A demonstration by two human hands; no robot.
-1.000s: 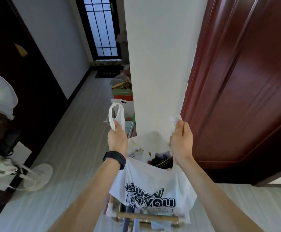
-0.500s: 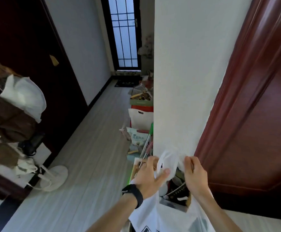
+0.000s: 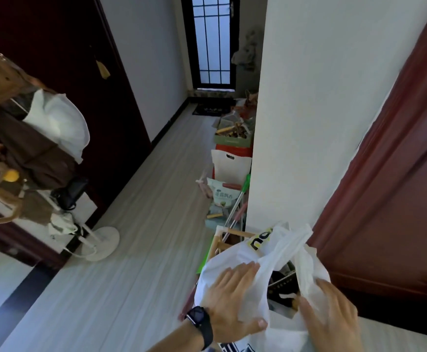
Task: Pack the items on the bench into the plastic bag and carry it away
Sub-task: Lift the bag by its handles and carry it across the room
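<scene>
A white plastic bag (image 3: pixel 278 250) with dark and yellow lettering sits at the bottom right, on a light wooden bench (image 3: pixel 220 240) whose frame shows behind it. Dark items (image 3: pixel 282 283) show through the bag's mouth. My left hand (image 3: pixel 232 298), with a black watch on the wrist, grips the bag's left side and handle. My right hand (image 3: pixel 331 308) holds the bag's right handle and rim. The two handles meet and cross above the opening.
A white wall corner (image 3: pixel 309 123) and a dark red door (image 3: pixel 398 199) stand right behind the bag. Bags and boxes (image 3: pixel 230 163) line the wall along the corridor. A white fan base (image 3: pixel 100 242) and a loaded rack (image 3: pixel 29 138) stand at the left.
My hands came down from holding the handles high and apart. They now press the handles together over the bag's mouth. The view turned left and up along the corridor.
</scene>
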